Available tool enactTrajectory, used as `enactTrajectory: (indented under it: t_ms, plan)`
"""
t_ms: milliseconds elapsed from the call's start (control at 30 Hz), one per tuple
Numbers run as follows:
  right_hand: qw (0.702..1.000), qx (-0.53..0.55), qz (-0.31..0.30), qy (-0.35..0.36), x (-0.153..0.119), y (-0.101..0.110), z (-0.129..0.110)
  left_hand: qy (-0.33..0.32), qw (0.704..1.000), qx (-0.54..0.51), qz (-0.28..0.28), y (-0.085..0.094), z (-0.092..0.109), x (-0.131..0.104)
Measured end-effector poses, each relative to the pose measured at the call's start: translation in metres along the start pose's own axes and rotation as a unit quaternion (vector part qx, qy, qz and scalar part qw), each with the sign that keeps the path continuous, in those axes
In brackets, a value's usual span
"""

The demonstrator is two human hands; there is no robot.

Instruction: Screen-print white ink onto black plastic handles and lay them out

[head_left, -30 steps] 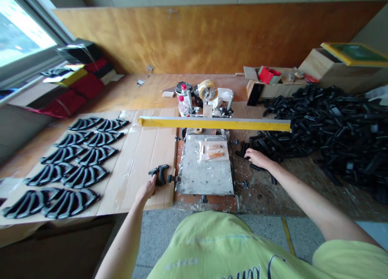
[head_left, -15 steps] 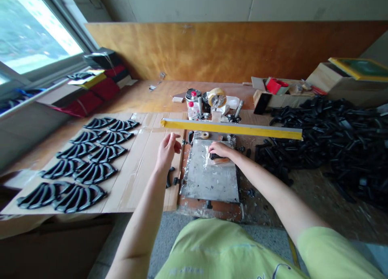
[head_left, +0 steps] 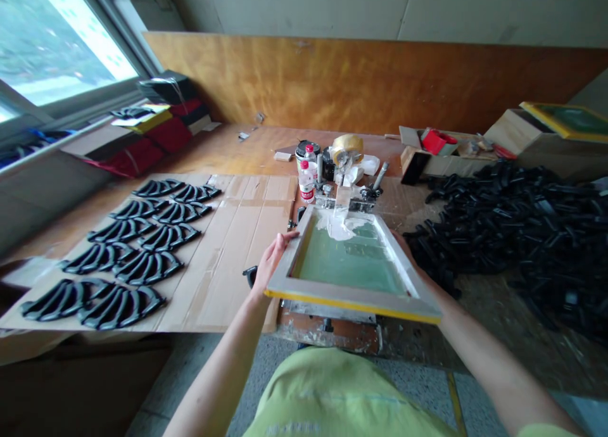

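A screen printing frame [head_left: 351,303] with a green mesh tilts low over the metal base plate [head_left: 304,309], which it mostly hides. White ink and a pale squeegee [head_left: 342,204] rest at the far end of the mesh. My left hand [head_left: 274,258] grips the frame's left side, thumb and fingers at the edge. On the right side, my right hand [head_left: 403,244] holds the opposite edge, its fingers mostly hidden behind the frame. A black curved plastic part [head_left: 250,275] lies on the cardboard beside my left wrist.
Rows of black curved parts [head_left: 147,259] lie on the cardboard [head_left: 228,234] at left. A large heap of similar parts [head_left: 522,228] covers the right. Bottles [head_left: 306,183], ink cans and a tape roll [head_left: 346,149] stand behind the frame. An open box [head_left: 441,161] sits back right.
The raised frame has swung down toward me over the base plate. My right hand has left the small black part on the plate; both hands now hold the frame's sides.
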State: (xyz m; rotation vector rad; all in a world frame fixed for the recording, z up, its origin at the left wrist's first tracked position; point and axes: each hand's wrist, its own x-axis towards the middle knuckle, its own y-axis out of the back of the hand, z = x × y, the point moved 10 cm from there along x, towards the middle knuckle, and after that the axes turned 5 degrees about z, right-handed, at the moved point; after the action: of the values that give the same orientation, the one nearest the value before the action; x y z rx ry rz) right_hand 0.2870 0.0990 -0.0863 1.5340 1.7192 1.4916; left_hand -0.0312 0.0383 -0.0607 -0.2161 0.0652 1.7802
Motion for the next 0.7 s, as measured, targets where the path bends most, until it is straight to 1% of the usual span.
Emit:
enactTrajectory:
  t_ms: [33,67,100,133,167,200,233,300,333,400,433,467,533,600,667,700]
  plan:
    - [0.999,-0.01,0.029,-0.026,0.006,0.014,0.012,0.036,0.999,0.016,-0.013,0.004,-0.022,-0.006]
    - [0.997,-0.016,0.062,-0.048,0.016,0.026,0.019,0.064,0.997,0.031,-0.022,0.007,-0.044,-0.01]
    - [0.994,-0.017,0.09,-0.06,0.027,0.034,0.019,0.082,0.995,0.043,-0.028,0.01,-0.064,-0.013]
    - [0.992,-0.018,0.114,-0.058,0.042,0.037,0.012,0.089,0.994,0.054,-0.025,0.014,-0.08,-0.014]
    - [0.991,-0.02,0.126,-0.043,0.058,0.034,-0.001,0.088,0.994,0.066,-0.021,0.016,-0.094,-0.014]
    - [0.992,-0.024,0.123,-0.019,0.074,0.026,-0.018,0.084,0.993,0.078,-0.016,0.017,-0.105,-0.012]
    - [0.994,-0.033,0.105,0.003,0.09,0.014,-0.035,0.079,0.993,0.086,-0.014,0.018,-0.114,-0.01]
    - [0.998,-0.053,0.039,0.021,0.111,-0.018,-0.06,0.074,0.993,0.089,-0.017,0.016,-0.125,-0.007]
    - [0.998,-0.062,0.001,0.023,0.115,-0.033,-0.067,0.075,0.993,0.085,-0.02,0.016,-0.129,-0.006]
    - [0.996,-0.072,-0.052,0.029,0.107,-0.053,-0.075,0.077,0.993,0.081,-0.024,0.015,-0.133,-0.004]
    - [0.994,-0.071,-0.065,0.043,0.097,-0.057,-0.078,0.077,0.993,0.081,-0.025,0.016,-0.134,-0.004]
    - [0.993,-0.064,-0.072,0.067,0.086,-0.057,-0.082,0.077,0.994,0.079,-0.025,0.016,-0.135,-0.004]
    - [0.987,-0.031,-0.084,0.136,0.061,-0.051,-0.093,0.076,0.994,0.075,-0.022,0.018,-0.137,-0.004]
    - [0.973,0.013,-0.113,0.202,0.042,-0.044,-0.102,0.08,0.994,0.076,-0.014,0.019,-0.139,-0.004]
    - [0.962,0.045,-0.145,0.228,0.037,-0.04,-0.106,0.086,0.993,0.079,-0.004,0.02,-0.137,-0.005]
    - [0.962,0.051,-0.148,0.222,0.039,-0.039,-0.105,0.088,0.993,0.078,-0.002,0.02,-0.135,-0.006]
